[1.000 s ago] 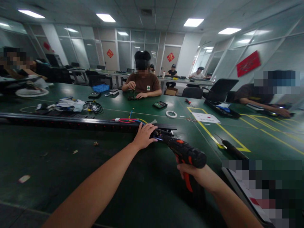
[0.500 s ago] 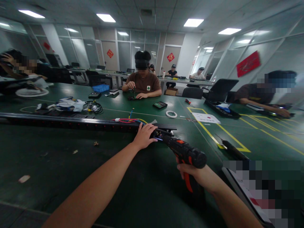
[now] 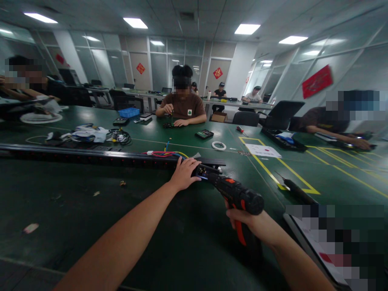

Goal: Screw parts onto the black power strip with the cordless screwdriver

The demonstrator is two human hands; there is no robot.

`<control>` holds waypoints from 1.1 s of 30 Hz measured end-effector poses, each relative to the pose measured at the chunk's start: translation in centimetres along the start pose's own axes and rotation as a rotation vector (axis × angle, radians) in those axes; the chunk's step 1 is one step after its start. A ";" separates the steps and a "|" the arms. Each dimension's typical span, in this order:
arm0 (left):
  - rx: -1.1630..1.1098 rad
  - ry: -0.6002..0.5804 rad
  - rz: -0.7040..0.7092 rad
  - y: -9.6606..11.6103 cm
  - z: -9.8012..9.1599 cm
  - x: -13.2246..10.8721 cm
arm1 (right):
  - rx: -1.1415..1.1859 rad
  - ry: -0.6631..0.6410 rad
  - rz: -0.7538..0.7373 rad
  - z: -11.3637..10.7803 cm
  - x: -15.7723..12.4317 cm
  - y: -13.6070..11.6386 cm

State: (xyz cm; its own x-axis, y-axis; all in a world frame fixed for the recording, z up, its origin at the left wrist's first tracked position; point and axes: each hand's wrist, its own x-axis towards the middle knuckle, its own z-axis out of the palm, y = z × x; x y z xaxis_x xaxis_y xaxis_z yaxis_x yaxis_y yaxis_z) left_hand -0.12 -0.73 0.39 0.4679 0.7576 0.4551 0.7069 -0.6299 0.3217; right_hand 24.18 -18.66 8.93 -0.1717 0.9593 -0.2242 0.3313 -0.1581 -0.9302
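A long black metal strip with a row of small red marks [image 3: 91, 157] lies across the table from the left. My left hand [image 3: 185, 173] clasps it near its right end, fingers over the top and thumb towards the near side. Red, yellow and blue wires [image 3: 165, 153] come out just behind that hand. In my right hand [image 3: 247, 218] is a black and orange cordless drill [image 3: 235, 192], gripped by its handle. Its nose points left at the opening in the strip's end, close to my left thumb. The bit's tip is too small to make out.
Beyond the strip lie a cable bundle [image 3: 119, 136], a white ring [image 3: 218, 146] and a paper sheet [image 3: 263, 150]. A black-handled screwdriver [image 3: 298, 190] and a pixelated flat thing [image 3: 315, 246] are at right. A person [image 3: 182, 103] works opposite; others sit around.
My hands, the drill and the strip look unchanged. At the far left, a person has shifted, with the head and raised hand lower now.
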 end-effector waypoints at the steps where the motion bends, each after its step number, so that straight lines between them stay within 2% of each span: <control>1: -0.002 0.000 -0.001 0.0 0.0 0.0 | 0.001 -0.002 0.000 0.0 0.0 0.0; 33: 0.008 0.005 -0.003 0.0 0.1 0.1 | 0.015 0.014 0.026 0.1 0.0 0.1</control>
State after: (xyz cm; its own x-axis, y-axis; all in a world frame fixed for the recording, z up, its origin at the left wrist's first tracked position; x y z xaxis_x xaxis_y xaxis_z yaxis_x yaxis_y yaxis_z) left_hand -0.08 -0.66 0.34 0.4631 0.7583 0.4587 0.7125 -0.6264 0.3162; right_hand 24.13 -18.67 8.78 -0.1507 0.9580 -0.2441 0.3211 -0.1861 -0.9286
